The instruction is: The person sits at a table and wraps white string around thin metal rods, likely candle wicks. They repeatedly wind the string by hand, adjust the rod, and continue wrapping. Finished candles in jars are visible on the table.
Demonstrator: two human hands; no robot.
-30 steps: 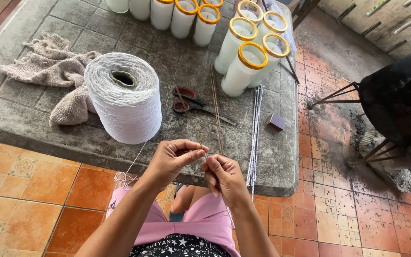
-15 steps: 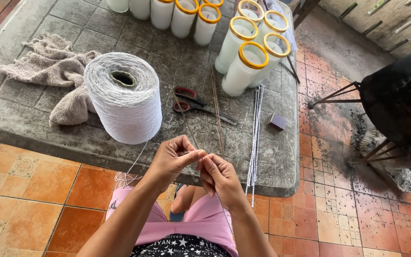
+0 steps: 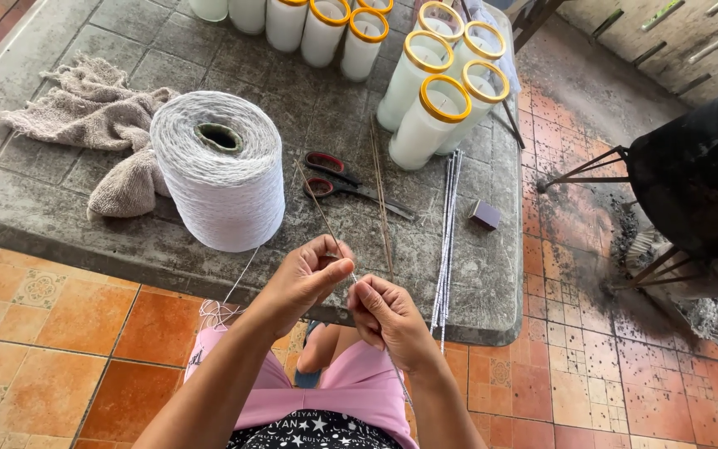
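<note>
Thin white string is pinched between both hands just off the front edge of the grey stone worktop, above the lap. L hand w/ fingers closed on the string and a thin brown stick; R hand w/ fingers clamped on the string's other end. Big white yarn cone is stood just beyond, red-handled scissors and white wax-filled moulds w/ yellow rims further back. Beige rag is left beside the cone.

- A grey stone slab sits low over the orange tiled floor.
- On it: a white yarn cone, a beige cloth, red-handled scissors, white candles, thin sticks, white wicks, a small purple box.
</note>
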